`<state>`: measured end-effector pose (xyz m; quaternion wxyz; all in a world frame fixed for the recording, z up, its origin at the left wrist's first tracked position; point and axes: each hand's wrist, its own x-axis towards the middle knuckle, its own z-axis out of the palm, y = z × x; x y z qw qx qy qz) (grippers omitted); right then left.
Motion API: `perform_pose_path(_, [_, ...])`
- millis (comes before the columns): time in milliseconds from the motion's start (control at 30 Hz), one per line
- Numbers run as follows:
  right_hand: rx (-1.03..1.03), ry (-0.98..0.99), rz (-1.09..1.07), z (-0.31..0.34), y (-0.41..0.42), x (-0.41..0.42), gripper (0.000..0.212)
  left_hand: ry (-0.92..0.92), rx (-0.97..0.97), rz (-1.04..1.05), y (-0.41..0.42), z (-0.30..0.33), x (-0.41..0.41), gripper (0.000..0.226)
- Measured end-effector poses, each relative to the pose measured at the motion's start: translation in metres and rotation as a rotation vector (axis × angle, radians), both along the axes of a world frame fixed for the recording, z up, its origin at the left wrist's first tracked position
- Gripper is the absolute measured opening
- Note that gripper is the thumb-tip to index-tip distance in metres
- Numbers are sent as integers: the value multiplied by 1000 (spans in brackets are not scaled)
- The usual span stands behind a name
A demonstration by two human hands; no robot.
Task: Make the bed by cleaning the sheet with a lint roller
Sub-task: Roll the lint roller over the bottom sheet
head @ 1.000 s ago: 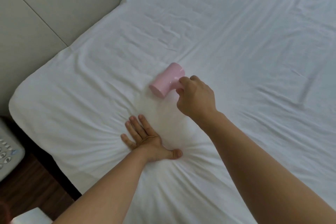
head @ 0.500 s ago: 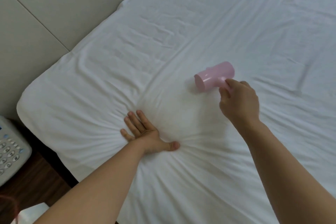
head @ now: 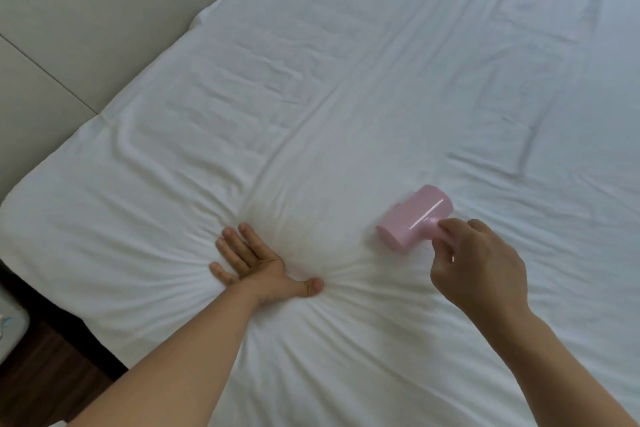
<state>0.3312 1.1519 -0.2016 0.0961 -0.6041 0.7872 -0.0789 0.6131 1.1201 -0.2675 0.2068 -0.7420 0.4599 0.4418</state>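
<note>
A white sheet (head: 346,97) covers the bed and is creased, with folds radiating from my left hand (head: 258,263). That hand lies flat, fingers spread, pressing the sheet down near the bed's left side. My right hand (head: 479,267) grips the short handle of a pink lint roller (head: 414,218). The roller's drum lies on the sheet to the right of my left hand, slightly blurred by motion. Its handle is hidden inside my fingers.
A padded beige headboard or wall panel (head: 86,28) runs along the upper left. Dark wooden floor (head: 45,367) shows at the lower left beside the mattress edge, with a pale device (head: 8,326) at the frame's left border.
My right hand has carried the roller rightward across the sheet, away from the left hand, then a little nearer to me. The left hand stays pressed in place.
</note>
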Motion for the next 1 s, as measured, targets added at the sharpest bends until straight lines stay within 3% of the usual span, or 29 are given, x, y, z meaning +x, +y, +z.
perform_pose_path(100, [-62,-90,20,-6,-19,15,14,9,20,5,-1,2,0,185])
perform_pose_path(267, [-138,-179,46,-19,-119,61,22,-3,33,6,-4,-3,0,185])
perform_pose_path(433, [-26,-194,53,-28,-179,75,29,10,33,0,-5,-6,0,184])
perform_pose_path(667, [-38,-136,63,-32,-68,23,17,8,42,11,-5,-1,0,183])
perform_pose_path(800, [63,-68,40,-17,-14,0,4,9,29,22,-3,2,-2,183])
perform_pose_path(1000, [-4,-82,-33,8,-3,-24,22,8,8,23,-1,2,-5,184])
